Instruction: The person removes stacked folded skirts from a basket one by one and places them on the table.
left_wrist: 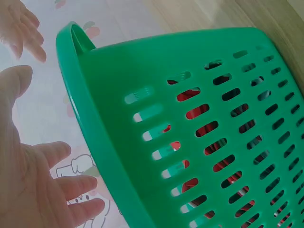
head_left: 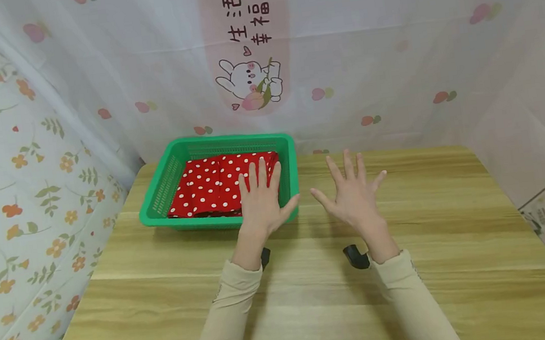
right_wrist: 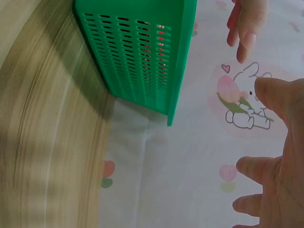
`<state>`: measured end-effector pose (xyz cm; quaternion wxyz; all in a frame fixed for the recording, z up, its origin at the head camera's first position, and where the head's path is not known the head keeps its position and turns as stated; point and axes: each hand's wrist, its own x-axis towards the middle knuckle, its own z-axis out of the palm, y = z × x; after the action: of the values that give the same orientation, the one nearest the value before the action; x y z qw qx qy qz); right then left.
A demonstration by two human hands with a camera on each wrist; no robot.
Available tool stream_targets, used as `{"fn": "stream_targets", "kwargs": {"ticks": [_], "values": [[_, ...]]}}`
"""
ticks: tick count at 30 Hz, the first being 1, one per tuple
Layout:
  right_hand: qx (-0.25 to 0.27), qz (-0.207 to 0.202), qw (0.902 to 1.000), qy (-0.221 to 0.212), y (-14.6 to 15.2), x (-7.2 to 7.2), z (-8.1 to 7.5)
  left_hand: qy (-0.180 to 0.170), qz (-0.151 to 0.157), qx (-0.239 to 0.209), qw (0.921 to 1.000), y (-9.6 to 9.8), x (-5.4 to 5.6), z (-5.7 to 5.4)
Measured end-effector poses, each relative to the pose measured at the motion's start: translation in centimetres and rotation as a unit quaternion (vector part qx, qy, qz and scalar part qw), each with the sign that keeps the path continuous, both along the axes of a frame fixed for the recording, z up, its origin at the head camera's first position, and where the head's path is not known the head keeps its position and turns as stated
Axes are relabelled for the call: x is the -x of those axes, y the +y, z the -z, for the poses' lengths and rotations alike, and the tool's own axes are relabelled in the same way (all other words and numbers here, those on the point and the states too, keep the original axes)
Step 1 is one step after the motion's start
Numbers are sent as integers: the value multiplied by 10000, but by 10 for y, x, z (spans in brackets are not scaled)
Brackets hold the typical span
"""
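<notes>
A green plastic basket (head_left: 156, 221) with slotted walls sits at the table's back left. Inside it lies folded red cloth (head_left: 203, 187) with white polka dots. My left hand (head_left: 262, 202), fingers spread, is held over the basket's front right corner and overlaps the cloth in the head view. To the right of the basket, my right hand (head_left: 356, 196) hovers with its fingers spread wide and nothing in it. The left wrist view has the left hand (left_wrist: 42, 185) beside the basket rim. In the right wrist view, the right hand (right_wrist: 289, 161) is apart from the basket wall (right_wrist: 137, 57).
A wood-grain table (head_left: 310, 313) spreads under both arms. White curtain (head_left: 366, 56) with a printed rabbit hangs right behind its back edge, and a floral curtain (head_left: 14, 224) borders the left side. Black wrist pieces (head_left: 356, 256) stick out below the hands.
</notes>
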<state>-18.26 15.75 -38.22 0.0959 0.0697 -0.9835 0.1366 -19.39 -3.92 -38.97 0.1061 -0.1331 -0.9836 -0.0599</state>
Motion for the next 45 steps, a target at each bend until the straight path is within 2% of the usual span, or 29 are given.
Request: {"fn": "stream_targets", "kwargs": {"ticks": [7,10,14,19,24,26,30,38,40,42,45], "values": [[152,-83,9998,136,-4,3,-1,-131,8,-47,9999,-6,0,-4],[622,-311,9967,427,-10,6,-1,-224,-41,-135,9996,-14,1,-8],[1404,-716,9857,602,-22,12,-4,-385,-200,-292,9986,-32,5,-15],[2000,-857,9753,371,-40,18,-10,-502,-429,-466,9967,-60,11,-25],[2138,-1061,9710,137,-60,27,-14,-555,-632,-555,9949,-90,18,-28],[2127,-1069,9712,-74,-68,31,-14,-694,-736,-704,9924,-101,21,-29],[2161,-1023,9689,-641,-82,39,-14,-1170,-990,-1071,9824,-123,28,-31],[1978,-832,9611,-1740,-106,54,-11,-2250,-1512,-1534,9502,-155,37,-30],[1964,-700,9571,-2014,-110,58,-11,-2435,-1587,-1590,9435,-159,39,-30],[1955,-574,9524,-2269,-115,61,-10,-2566,-1583,-1597,9400,-162,42,-29],[2110,-379,9409,-2623,-121,66,-9,-2772,-1554,-1649,9337,-165,46,-28]]}}
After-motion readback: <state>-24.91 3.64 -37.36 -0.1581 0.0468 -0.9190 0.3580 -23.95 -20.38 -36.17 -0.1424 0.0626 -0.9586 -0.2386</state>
